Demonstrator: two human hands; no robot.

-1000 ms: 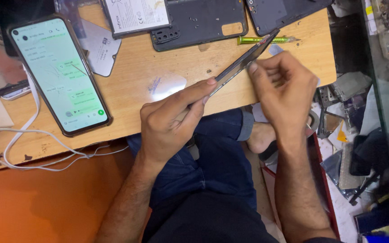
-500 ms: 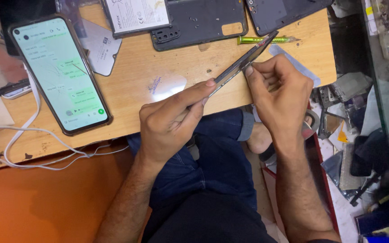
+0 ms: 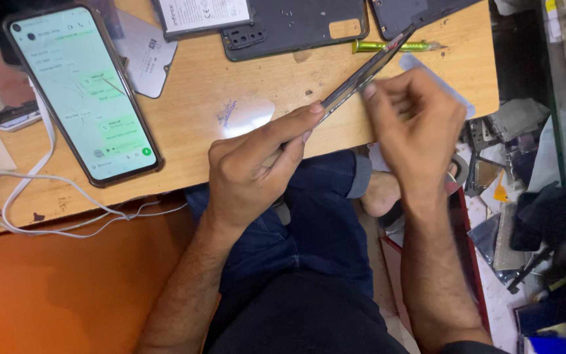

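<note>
From the left of the wooden bench [image 3: 185, 141], I read the scene against that bench as my landmark. On its left part lies a lit phone [image 3: 81, 92], screen up and cracked, with a white cable [image 3: 47, 196] trailing off the bench's near edge. Along its far edge lie a dark back cover [image 3: 296, 26] and, to the right of that, a green-handled screwdriver [image 3: 388, 46].

Over the bench's near edge, my left hand [image 3: 257, 170] holds a thin phone panel [image 3: 361, 75] edge-on; the thumb and forefinger are pressed together on its lower end, the remaining fingers curled beneath. The panel slants up and to the right, its upper end reaching above the screwdriver.

My right hand [image 3: 420, 124], blurred in this view, sits at the panel's right side over the bench's right end. Its fingertips [image 3: 369, 92] are bunched and touch the panel's edge about midway along; I cannot tell whether they pinch anything.

Judged from this layout, disassembly is well advanced: the panel is free of its housing and the back cover is set aside. Work along the panel's edge appears under way, not finished.

Right of the bench, loose parts [image 3: 512, 190] litter the floor.
</note>
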